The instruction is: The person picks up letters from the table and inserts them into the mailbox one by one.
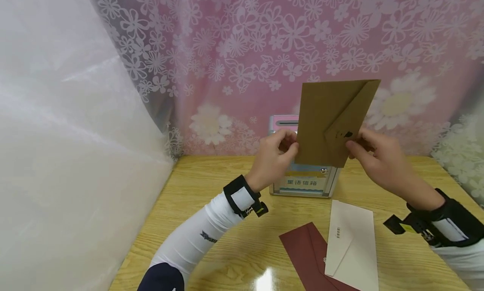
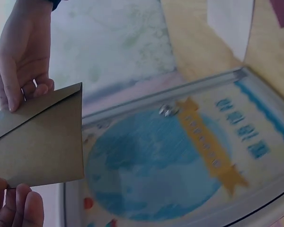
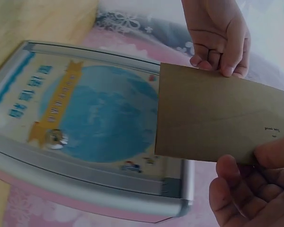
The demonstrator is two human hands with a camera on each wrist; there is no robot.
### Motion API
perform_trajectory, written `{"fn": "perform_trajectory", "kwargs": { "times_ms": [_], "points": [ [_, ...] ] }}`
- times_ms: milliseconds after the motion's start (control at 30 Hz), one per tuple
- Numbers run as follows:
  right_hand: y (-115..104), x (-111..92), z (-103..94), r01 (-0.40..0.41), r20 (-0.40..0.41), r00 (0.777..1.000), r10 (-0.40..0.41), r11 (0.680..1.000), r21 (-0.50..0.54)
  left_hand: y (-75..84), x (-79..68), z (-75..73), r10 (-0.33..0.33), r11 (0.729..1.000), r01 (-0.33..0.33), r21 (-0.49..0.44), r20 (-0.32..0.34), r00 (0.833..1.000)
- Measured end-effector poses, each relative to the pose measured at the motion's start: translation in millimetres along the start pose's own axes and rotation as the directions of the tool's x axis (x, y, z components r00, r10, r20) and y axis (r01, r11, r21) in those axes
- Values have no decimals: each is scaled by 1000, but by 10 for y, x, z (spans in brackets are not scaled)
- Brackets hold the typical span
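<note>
A brown kraft paper envelope (image 1: pixel 321 114) is held upright between both hands, its flap side towards me with a small dark mark near the flap tip. My left hand (image 1: pixel 273 160) pinches its left edge low down, thumb in front. On the opposite edge, my right hand (image 1: pixel 382 162) grips it between thumb and fingers. Behind the envelope stands a letter box (image 1: pixel 302 183) with a pink top and a slot. The envelope hides much of its front in the head view. A blue oval, an orange ribbon and a small metal lock (image 3: pixel 56 139) show on that front in the right wrist view.
On the wooden table (image 1: pixel 211 177), a cream envelope (image 1: pixel 357 244) overlaps a dark red envelope (image 1: pixel 304 251), both nearer to me than the box. A pink floral curtain (image 1: pixel 234 64) hangs behind; a whitish sheet (image 1: pixel 75 156) borders the left side.
</note>
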State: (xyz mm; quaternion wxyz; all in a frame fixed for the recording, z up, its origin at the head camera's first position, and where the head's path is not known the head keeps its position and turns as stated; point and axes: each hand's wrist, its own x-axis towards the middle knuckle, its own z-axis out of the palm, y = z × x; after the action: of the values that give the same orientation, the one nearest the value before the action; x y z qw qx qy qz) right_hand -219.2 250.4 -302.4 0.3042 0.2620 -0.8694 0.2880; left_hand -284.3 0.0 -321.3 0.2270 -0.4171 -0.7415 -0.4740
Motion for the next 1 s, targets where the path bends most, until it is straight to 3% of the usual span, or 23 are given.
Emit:
{"fn": "perform_trajectory", "kwargs": {
  "times_ms": [167, 400, 733, 1000],
  "points": [
    [-95, 220, -88, -14, 9, 1000, 14, 1000, -4, 34, 219, -150, 46, 998, -44, 36, -64, 997],
    [-167, 458, -182, -8, -18, 1000, 8, 1000, -7, 74, 449, -307, 100, 991, -92, 100, -76, 992],
    [-38, 771, -166, -10, -62, 998, 8, 1000, -24, 0, 690, -335, 23, 990, -10, 140, -93, 995],
    [137, 857, -57, -34, -69, 997, 34, 999, 0, -107, 768, -291, -64, 986, 79, 150, -102, 993]
  ]
}}
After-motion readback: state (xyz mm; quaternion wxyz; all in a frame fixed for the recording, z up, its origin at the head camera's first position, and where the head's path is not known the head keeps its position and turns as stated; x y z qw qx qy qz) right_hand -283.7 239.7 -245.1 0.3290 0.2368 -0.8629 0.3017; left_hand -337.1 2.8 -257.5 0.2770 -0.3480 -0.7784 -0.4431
